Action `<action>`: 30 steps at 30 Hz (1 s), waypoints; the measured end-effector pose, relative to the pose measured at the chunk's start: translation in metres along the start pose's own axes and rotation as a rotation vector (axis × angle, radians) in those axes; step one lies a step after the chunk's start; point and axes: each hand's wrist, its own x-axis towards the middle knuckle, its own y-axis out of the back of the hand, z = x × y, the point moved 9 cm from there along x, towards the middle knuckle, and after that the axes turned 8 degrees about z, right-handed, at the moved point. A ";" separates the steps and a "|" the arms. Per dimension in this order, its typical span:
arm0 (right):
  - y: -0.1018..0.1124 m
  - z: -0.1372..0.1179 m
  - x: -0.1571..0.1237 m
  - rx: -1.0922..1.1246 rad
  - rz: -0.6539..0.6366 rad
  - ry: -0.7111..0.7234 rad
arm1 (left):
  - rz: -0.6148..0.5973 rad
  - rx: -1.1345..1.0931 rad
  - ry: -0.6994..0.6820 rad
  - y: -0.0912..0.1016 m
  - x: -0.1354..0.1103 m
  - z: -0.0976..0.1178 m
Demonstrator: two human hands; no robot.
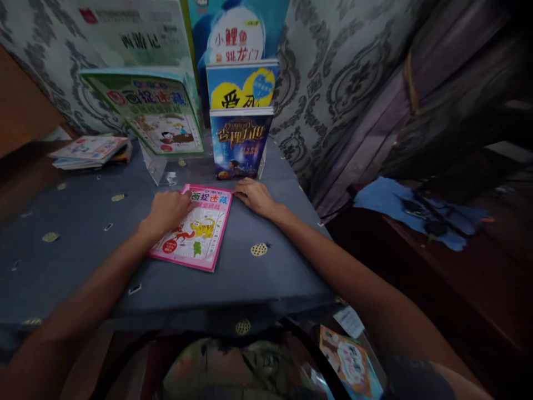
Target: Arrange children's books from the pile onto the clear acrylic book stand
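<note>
A pink picture book (204, 233) with a tiger and a red fox-like animal on its cover lies flat on the cloth-covered table (275, 283). My left hand (169, 210) rests at the book's upper left, its fingers curled over the edge and onto the cover. At the upper right corner, the closed fingertips of my right hand (254, 195) grip the book. Just beyond that hand, a dark blue book (239, 147) stands upright in a clear stand.
Behind stand a green-edged book (162, 119) in a clear holder (154, 164), a blue-and-yellow book (220, 83), and taller books against patterned curtain. A small stack of books (89, 150) lies at left. Below the table's right edge is an orange-and-blue book (352, 361); blue cloth (383, 203) lies right.
</note>
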 end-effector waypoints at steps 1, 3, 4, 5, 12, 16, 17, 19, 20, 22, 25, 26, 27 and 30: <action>0.000 -0.001 0.000 -0.004 -0.002 -0.005 | 0.011 0.006 0.001 0.003 -0.002 0.003; 0.000 -0.001 -0.002 -0.021 -0.006 -0.023 | 0.038 -0.006 -0.047 0.008 -0.010 0.012; 0.000 -0.001 -0.003 -0.030 -0.010 -0.030 | 0.052 -0.034 -0.106 0.010 -0.015 0.020; 0.001 -0.002 -0.004 -0.040 -0.014 -0.036 | 0.065 -0.079 -0.185 0.012 -0.023 0.028; 0.001 -0.008 -0.010 -0.077 -0.039 -0.069 | 0.126 -0.502 -0.644 0.019 -0.094 0.058; 0.002 -0.018 -0.015 -0.126 -0.049 -0.066 | 0.161 -0.487 -0.628 0.009 -0.109 0.055; 0.002 -0.020 -0.016 -0.141 -0.053 -0.068 | 0.183 -0.476 -0.626 0.008 -0.111 0.056; 0.002 -0.024 -0.018 -0.154 -0.055 -0.066 | 0.242 -0.457 -0.625 0.009 -0.114 0.059; 0.003 -0.026 -0.019 -0.149 -0.050 -0.060 | 0.276 -0.449 -0.623 0.010 -0.115 0.061; 0.004 -0.028 -0.019 -0.128 -0.031 -0.042 | 0.335 -0.436 -0.613 0.013 -0.114 0.065; 0.005 -0.027 -0.020 -0.087 0.001 -0.024 | 0.378 -0.425 -0.587 0.016 -0.108 0.069; 0.006 -0.026 -0.020 -0.068 0.010 -0.021 | 0.384 -0.424 -0.579 0.016 -0.104 0.070; 0.006 -0.026 -0.020 -0.046 0.019 -0.018 | 0.390 -0.422 -0.573 0.017 -0.101 0.070; 0.010 -0.032 -0.020 0.028 0.049 0.004 | 0.405 -0.426 -0.588 0.020 -0.094 0.071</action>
